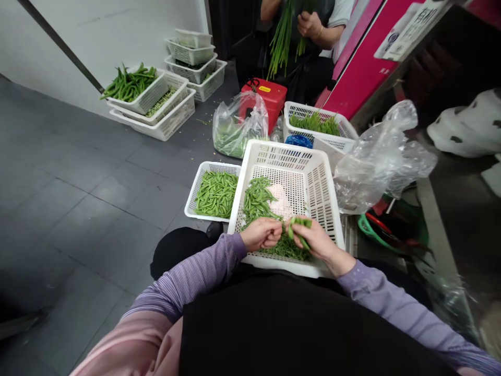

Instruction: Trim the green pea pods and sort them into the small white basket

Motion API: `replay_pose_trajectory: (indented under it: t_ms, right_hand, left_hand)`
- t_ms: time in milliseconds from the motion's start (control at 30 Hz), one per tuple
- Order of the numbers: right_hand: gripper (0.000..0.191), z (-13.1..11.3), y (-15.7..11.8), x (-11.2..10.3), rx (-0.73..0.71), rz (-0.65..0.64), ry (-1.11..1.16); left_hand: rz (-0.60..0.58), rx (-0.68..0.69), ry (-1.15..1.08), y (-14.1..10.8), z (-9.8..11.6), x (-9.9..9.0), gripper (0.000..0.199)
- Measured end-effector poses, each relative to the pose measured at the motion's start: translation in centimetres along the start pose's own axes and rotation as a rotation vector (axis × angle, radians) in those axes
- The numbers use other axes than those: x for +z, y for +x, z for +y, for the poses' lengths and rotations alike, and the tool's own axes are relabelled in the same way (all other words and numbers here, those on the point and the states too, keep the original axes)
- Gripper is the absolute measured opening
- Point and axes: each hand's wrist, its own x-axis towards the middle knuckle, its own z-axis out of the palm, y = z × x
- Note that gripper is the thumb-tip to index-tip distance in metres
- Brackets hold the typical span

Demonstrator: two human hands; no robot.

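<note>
Both hands are close together over the near part of a large white basket (334,209). Several green pods (300,230) are held in my right hand (313,239), its fingers wrapped round them. My left hand (262,233) is pinched closed beside it; what lies between its fingertips is too small to make out. Inside the basket, a heap of green pods (258,198) lies at the left and thin green scraps (287,248) lie under my hands. A smaller white basket (190,206) full of cut green pods (216,194) stands against its left side.
Stacked baskets (172,125) with green peppers (131,83) stand by the wall. Beyond the large basket are a plastic bag (235,130), a red stool (274,96) and a basket of greens (315,122). Another person's hand (310,25) holds long green stalks. Clear plastic (371,162) lies at the right.
</note>
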Motion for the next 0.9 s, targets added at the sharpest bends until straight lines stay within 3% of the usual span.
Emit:
replay_pose_trajectory:
  t_ms: [100, 167, 267, 367, 433, 500, 600, 733, 900]
  right_hand:
    - [0.017, 1.9, 3.5, -2.1, 0.057, 0.447, 0.193]
    - [0.017, 3.5, 5.8, -3.3, 0.137, 0.567, 0.092]
    - [0.013, 5.6, 8.9, -3.7, 0.170, 0.574, -0.104]
    - [0.021, 7.1, 11.7, -2.0, 0.129, 0.438, -0.514]
    - [0.024, 7.6, 13.3, -0.5, 0.102, 0.355, -0.769]
    - [0.020, 7.5, 14.3, 0.4, 0.117, 0.346, -0.799]
    - [0.015, 6.6, 13.5, 0.2, 0.292, 0.316, -0.440]
    - [0.011, 5.0, 9.0, -1.0, 0.496, 0.183, -0.064]
    - [0.016, 4.0, 3.7, -0.3, 0.490, 0.190, 0.383]
  left_hand:
    - [0.042, -0.087, 0.584, 1.2, -1.8, 0.8, 0.026]
    - [0.039, -0.146, 0.953, 1.6, -3.2, 1.3, 0.018]
    - [0.093, -0.146, 1.144, 1.6, -4.4, 1.6, 0.029]
    - [0.091, -0.140, 1.168, 1.7, -4.2, 1.3, 0.028]
    - [0.087, -0.201, 1.169, 1.8, -3.8, 1.0, 0.037]
    - [0.121, -0.264, 1.150, 1.9, -3.5, 0.8, 0.048]
    - [0.248, -0.297, 1.124, 1.9, -3.3, 0.3, 0.042]
    - [0.442, -0.257, 1.046, 1.9, -3.1, -0.1, 0.031]
    - [0.300, -0.045, 0.999, 1.7, -2.8, 1.3, 0.029]
